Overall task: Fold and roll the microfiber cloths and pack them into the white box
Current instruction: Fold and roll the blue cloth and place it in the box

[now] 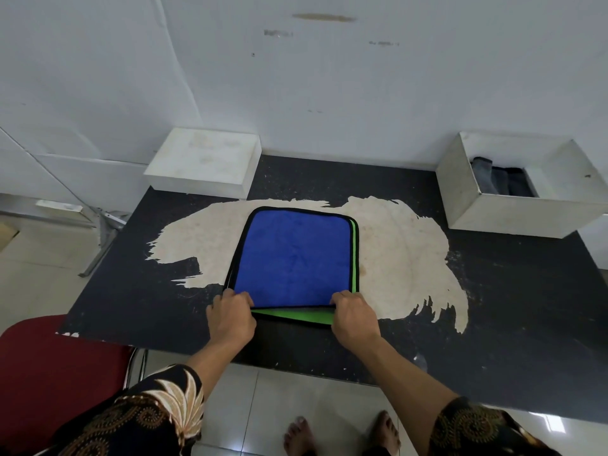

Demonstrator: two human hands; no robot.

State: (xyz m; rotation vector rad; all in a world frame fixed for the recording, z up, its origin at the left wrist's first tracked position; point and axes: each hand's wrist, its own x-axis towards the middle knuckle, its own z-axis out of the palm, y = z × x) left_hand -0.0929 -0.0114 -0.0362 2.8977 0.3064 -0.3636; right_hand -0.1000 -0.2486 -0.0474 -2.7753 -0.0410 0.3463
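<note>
Blue microfiber cloth (pixel 292 258), black-edged, lies folded at the middle of the worn dark worktop (pixel 493 307), green underside showing along its right and near edges. Left hand (pixel 230 315) and right hand (pixel 353 315) each have a closed grip pinching a near corner. Open white box (pixel 513 212) sits far right, dark rolled cloths (pixel 500 179) inside. Closed white box (pixel 200 166) far left.

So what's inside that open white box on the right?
The open white box holds dark grey rolled cloths at its far end; its near wall hides the rest of the inside.
</note>
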